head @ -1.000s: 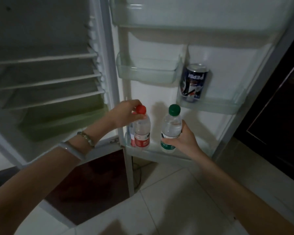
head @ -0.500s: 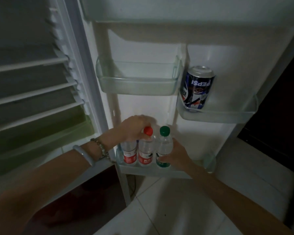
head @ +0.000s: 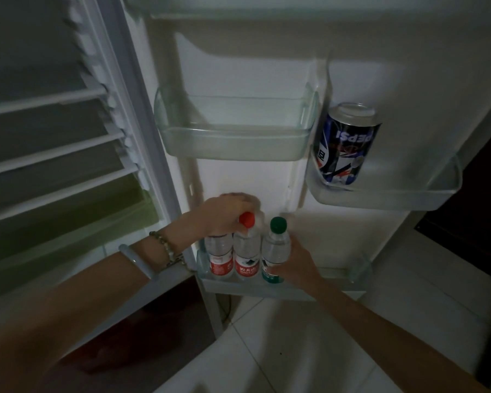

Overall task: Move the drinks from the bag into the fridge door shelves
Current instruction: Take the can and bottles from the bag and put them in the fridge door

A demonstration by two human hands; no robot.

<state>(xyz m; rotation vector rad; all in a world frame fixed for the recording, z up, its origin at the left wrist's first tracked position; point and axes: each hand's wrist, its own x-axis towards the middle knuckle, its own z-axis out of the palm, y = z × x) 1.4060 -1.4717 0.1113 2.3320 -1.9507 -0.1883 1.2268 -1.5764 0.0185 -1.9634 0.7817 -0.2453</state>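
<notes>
Done: three bottles stand in the bottom door shelf [head: 281, 289]; Pepsi can [head: 345, 146] shelved above.
Left hand [head: 224, 215]: curled over red-capped bottle [head: 246, 251].
Right hand [head: 292, 263]: wrapped around green-capped bottle [head: 275, 248].
Left: release; bag unseen.

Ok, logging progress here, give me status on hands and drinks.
Left hand atop red-capped bottle. Right hand grips green-capped bottle. Three bottles side by side in bottom door shelf. Nothing obstructing.

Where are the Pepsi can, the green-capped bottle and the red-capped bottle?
Pepsi can [head: 345, 146]: head view, printed side.
Green-capped bottle [head: 275, 248]: head view, clear shoulder.
Red-capped bottle [head: 246, 219]: head view, cap.
</notes>
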